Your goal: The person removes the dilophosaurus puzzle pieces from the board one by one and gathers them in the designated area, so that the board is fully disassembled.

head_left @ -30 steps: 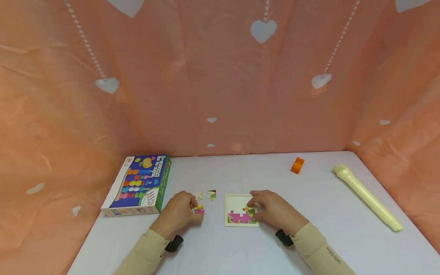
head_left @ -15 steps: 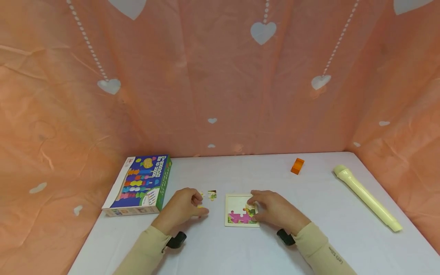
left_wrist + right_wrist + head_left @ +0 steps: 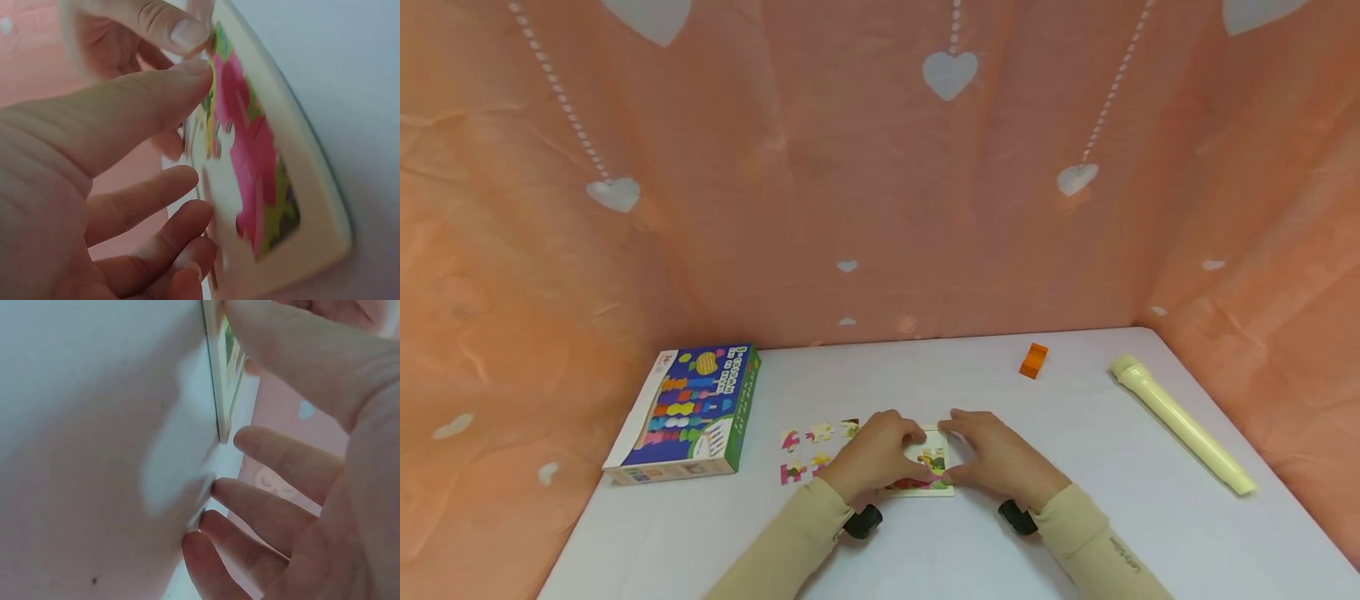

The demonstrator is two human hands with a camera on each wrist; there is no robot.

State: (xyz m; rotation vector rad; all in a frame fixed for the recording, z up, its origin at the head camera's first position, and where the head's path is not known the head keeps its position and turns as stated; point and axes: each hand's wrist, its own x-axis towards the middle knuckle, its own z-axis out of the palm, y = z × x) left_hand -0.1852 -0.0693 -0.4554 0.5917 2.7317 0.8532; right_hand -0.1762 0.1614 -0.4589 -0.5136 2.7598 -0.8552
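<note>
A small square puzzle tray (image 3: 928, 493) with a pale rim lies on the table, with pink, green and yellow pieces (image 3: 250, 144) fitted along its near and right sides. My left hand (image 3: 876, 457) is over the tray's left part, its thumb reaching to the fitted pieces and its other fingers spread, nothing pinched between them. At the tray's right edge my right hand (image 3: 1006, 457) rests its thumb on the rim, with the index finger by the far corner. The two thumbs almost meet. My left hand hides part of the tray.
Several loose puzzle pieces (image 3: 792, 473) lie left of the tray. Farther left is a blue and green boxed toy (image 3: 688, 408). An orange block (image 3: 1033, 361) stands toward the back, and a pale yellow tube (image 3: 1180, 423) lies at the right.
My left hand has moved right, from the loose pieces to over the tray, uncovering several of those pieces. My right hand stays at the tray's right edge. The head view has shifted slightly.
</note>
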